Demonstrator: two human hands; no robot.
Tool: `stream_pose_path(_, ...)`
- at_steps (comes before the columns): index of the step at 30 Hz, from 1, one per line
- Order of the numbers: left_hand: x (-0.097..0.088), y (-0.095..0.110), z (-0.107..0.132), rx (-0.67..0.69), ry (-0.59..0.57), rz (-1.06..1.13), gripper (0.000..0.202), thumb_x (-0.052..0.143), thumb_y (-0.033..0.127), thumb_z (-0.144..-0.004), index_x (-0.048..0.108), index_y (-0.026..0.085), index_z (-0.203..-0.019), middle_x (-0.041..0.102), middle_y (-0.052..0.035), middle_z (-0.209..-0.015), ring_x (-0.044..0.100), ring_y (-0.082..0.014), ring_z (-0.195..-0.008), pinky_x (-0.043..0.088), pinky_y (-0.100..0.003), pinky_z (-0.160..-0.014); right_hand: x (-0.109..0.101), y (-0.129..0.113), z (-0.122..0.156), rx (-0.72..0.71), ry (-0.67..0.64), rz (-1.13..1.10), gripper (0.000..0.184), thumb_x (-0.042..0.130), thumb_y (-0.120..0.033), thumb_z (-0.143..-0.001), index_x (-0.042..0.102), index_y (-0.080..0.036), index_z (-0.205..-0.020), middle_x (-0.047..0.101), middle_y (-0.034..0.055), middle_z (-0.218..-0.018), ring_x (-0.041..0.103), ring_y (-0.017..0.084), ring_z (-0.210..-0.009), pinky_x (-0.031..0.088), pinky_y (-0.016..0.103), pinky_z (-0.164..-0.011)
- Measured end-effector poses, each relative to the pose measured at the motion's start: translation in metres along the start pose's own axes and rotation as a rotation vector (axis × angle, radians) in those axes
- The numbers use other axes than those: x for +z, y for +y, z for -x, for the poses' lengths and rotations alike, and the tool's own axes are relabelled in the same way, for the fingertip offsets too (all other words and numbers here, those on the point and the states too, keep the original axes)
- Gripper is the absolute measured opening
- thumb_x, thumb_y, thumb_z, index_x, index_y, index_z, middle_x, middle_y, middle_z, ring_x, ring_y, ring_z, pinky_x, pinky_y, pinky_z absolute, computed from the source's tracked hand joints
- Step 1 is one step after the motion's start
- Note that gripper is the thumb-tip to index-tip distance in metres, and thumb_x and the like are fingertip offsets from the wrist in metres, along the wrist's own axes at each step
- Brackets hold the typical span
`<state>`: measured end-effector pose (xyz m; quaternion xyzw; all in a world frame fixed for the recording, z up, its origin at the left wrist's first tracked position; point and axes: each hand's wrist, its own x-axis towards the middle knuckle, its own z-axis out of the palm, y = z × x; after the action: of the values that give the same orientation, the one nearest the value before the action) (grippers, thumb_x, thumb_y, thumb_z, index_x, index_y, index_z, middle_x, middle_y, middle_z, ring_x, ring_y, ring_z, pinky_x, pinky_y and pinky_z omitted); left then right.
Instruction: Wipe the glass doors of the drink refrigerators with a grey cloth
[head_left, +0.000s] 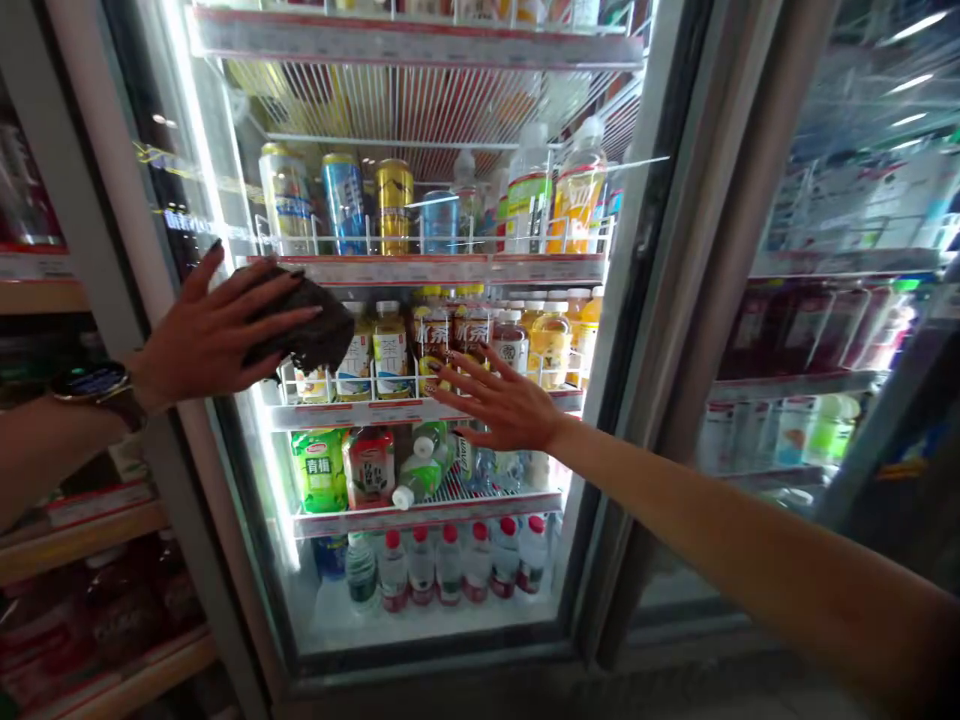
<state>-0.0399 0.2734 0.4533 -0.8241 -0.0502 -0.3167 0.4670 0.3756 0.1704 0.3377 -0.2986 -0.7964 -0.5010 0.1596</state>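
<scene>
My left hand point(217, 335) lies flat with spread fingers on a dark cloth point(311, 325), pressing it against the glass door point(247, 520) of a drinks cooler, at its upper left. A watch sits on that wrist. My right hand point(499, 400) is open, fingers spread, palm resting on the same glass lower and to the right, in front of the shelf of yellow-capped bottles point(547, 340). It holds nothing.
Behind the glass stand shelves of cans point(345, 200), juice bottles and red-capped water bottles point(450, 565). A second cooler door point(825, 350) stands to the right, with a metal frame point(675, 300) between. Wooden shelves point(82, 540) with goods are at the left.
</scene>
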Motion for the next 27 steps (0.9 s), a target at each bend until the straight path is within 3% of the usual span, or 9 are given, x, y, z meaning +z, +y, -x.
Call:
stream_pose_path(2, 0.004, 0.01, 0.007, -0.071, 0.042, -0.047, 0.059, 0.067, 0.037, -0.098, 0.051, 0.025, -0.153, 0.027, -0.0026, -0.174, 0.025, -0.0332, -0.161, 0.01, -0.06, -0.135, 0.0, 0.0, 0.001, 0.007, -0.003, -0.013, 0.091, 0.059, -0.051, -0.099, 0.007, -0.03, -0.169, 0.037, 0.004, -0.171, 0.03, 0.027, -0.161, 0.021, 0.058, -0.133)
stream_pose_path(6, 0.031, 0.066, 0.055, -0.082, 0.019, -0.068, 0.067, 0.068, 0.036, -0.095, 0.045, 0.027, -0.157, 0.026, -0.0059, -0.175, 0.024, -0.0364, -0.161, 0.016, -0.061, -0.134, 0.001, 0.0, 0.003, 0.014, -0.013, -0.018, 0.091, 0.059, -0.051, -0.099, 0.004, -0.031, -0.169, 0.036, 0.0034, -0.172, 0.029, 0.027, -0.161, 0.021, 0.057, -0.134)
stream_pose_path(12, 0.065, 0.141, 0.151, 0.035, -0.252, 0.073, 0.06, 0.065, 0.043, -0.093, 0.052, 0.041, -0.151, 0.061, -0.0003, -0.152, 0.053, -0.0253, -0.145, 0.015, -0.053, -0.136, 0.003, 0.0, 0.004, 0.018, -0.006, -0.007, 0.088, 0.054, -0.051, -0.102, 0.0, -0.034, -0.169, 0.037, 0.0022, -0.171, 0.031, 0.026, -0.16, 0.021, 0.058, -0.133)
stream_pose_path(15, 0.075, 0.17, 0.19, 0.158, -0.29, 0.092, 0.06, 0.066, 0.035, -0.089, 0.056, 0.041, -0.148, 0.06, 0.005, -0.153, 0.048, -0.0184, -0.149, 0.023, -0.04, -0.134, 0.004, 0.0, 0.004, 0.013, 0.005, 0.023, 0.085, 0.051, -0.052, -0.103, 0.001, -0.033, -0.169, 0.039, 0.0029, -0.17, 0.032, 0.026, -0.16, 0.021, 0.059, -0.133)
stream_pose_path(18, 0.083, 0.192, 0.213, 0.285, -0.32, 0.081, 0.067, 0.068, 0.03, -0.083, 0.056, 0.043, -0.148, 0.051, 0.011, -0.16, 0.035, -0.0132, -0.156, 0.038, -0.032, -0.125, 0.004, 0.0, 0.003, -0.012, 0.033, 0.061, 0.085, 0.051, -0.052, -0.103, 0.003, -0.029, -0.17, 0.041, 0.0056, -0.169, 0.034, 0.027, -0.159, 0.02, 0.059, -0.133)
stream_pose_path(20, 0.083, 0.196, 0.213, 0.353, -0.319, 0.073, 0.068, 0.068, 0.031, -0.084, 0.055, 0.045, -0.149, 0.046, 0.0136, -0.163, 0.03, -0.0117, -0.158, 0.043, -0.031, -0.12, 0.004, -0.001, 0.002, -0.027, 0.048, 0.08, 0.086, 0.053, -0.051, -0.102, 0.007, -0.026, -0.17, 0.043, 0.0071, -0.168, 0.034, 0.028, -0.159, 0.021, 0.058, -0.133)
stream_pose_path(22, 0.077, 0.186, 0.196, 0.366, -0.304, 0.075, 0.063, 0.068, 0.033, -0.087, 0.055, 0.045, -0.148, 0.046, 0.0135, -0.163, 0.032, -0.0117, -0.157, 0.04, -0.031, -0.123, 0.003, -0.001, 0.001, -0.016, 0.04, 0.075, 0.084, 0.054, -0.05, -0.101, 0.011, -0.027, -0.169, 0.044, 0.0063, -0.168, 0.035, 0.027, -0.158, 0.023, 0.057, -0.133)
stream_pose_path(24, 0.065, 0.161, 0.164, 0.301, -0.275, 0.077, 0.059, 0.066, 0.035, -0.092, 0.055, 0.044, -0.149, 0.052, 0.0089, -0.16, 0.039, -0.0142, -0.155, 0.029, -0.035, -0.131, 0.002, -0.001, 0.001, 0.0, 0.025, 0.058, 0.081, 0.054, -0.05, -0.101, 0.015, -0.03, -0.169, 0.043, 0.0047, -0.168, 0.035, 0.026, -0.158, 0.024, 0.056, -0.132)
stream_pose_path(27, 0.04, 0.105, 0.096, 0.105, -0.177, 0.023, 0.058, 0.063, 0.04, -0.096, 0.051, 0.038, -0.153, 0.057, -0.0008, -0.156, 0.046, -0.0228, -0.151, 0.009, -0.053, -0.135, 0.001, -0.001, 0.001, -0.006, 0.01, 0.046, 0.08, 0.053, -0.051, -0.102, 0.015, -0.028, -0.169, 0.041, 0.0058, -0.169, 0.034, 0.027, -0.159, 0.024, 0.058, -0.131)
